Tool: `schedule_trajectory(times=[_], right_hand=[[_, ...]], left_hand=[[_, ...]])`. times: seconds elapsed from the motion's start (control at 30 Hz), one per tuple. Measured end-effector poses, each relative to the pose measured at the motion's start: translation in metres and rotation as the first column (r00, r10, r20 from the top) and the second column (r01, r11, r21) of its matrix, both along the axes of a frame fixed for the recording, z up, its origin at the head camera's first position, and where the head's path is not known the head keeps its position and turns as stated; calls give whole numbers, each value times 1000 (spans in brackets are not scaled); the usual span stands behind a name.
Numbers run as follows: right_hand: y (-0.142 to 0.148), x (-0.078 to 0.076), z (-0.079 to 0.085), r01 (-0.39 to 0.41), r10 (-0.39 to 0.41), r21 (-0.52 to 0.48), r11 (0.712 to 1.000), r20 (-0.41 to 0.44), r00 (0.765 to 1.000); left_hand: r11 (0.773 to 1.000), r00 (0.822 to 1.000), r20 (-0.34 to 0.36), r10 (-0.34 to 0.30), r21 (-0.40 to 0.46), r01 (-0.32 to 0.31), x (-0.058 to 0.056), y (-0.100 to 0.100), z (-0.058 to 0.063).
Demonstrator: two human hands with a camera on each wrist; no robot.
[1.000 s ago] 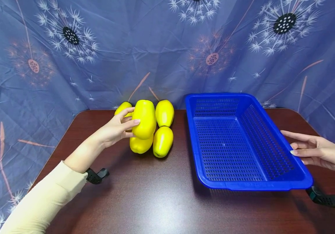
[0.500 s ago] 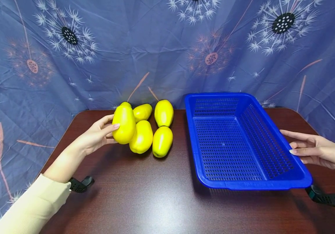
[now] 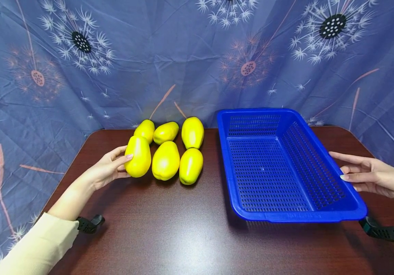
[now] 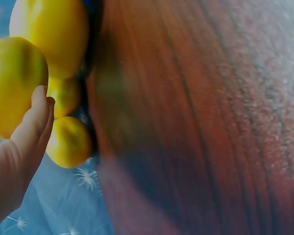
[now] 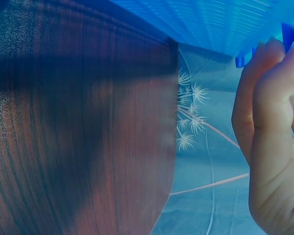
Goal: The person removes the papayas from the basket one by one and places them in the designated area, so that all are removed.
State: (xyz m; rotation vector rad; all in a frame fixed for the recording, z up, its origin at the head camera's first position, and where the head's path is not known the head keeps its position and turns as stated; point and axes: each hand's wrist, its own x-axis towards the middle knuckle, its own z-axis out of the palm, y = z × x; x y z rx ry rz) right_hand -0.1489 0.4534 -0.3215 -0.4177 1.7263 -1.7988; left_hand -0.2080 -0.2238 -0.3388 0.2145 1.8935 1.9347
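My left hand [image 3: 105, 170] grips a plump yellow mango [image 3: 138, 156] at the left end of a cluster of mangoes, thumb on its near side and fingers round its left. In the left wrist view this mango [image 4: 14, 83] partly covers others behind it. Beside it lie a front middle mango [image 3: 165, 160] and a front right mango [image 3: 191, 166]. My right hand [image 3: 379, 177] holds the right rim of a blue plastic basket [image 3: 231, 179], thumb on the rim and other fingers outside it. The right wrist view shows its fingers [image 5: 274, 98] curled up at the rim.
Behind the front row lie a back left mango [image 3: 144, 130], a back middle mango [image 3: 166, 132] and a back right mango [image 3: 192, 132]. The brown table [image 3: 169, 229] ends at a blue dandelion-print cloth [image 3: 169, 57]. The basket's perforated floor shows bare.
My left hand has carried its mango left and down, from over the cluster to the front left end, uncovering the mangoes behind. The right hand and basket stay put.
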Motion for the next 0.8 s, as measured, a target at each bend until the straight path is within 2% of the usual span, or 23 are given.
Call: schedule_trajectory(times=[0.2, 0.4, 0.6, 0.8], right_hand=[[0, -1, -1, -32, 32, -25, 999, -1, 999], [1, -1, 0, -4, 4, 8, 1000, -8, 1000], [0, 0, 0, 1, -1, 6, 1000, -6, 1000], [0, 0, 0, -12, 12, -11, 1000, 0, 1000]], left_hand=[[999, 999, 48, 22, -31, -21, -4, -1, -12], [993, 996, 82, 25, -118, -16, -7, 3, -24], [980, 995, 92, 42, -196, -23, -15, 5, -25], [971, 994, 106, 4, -236, 21, -22, 6, -22]])
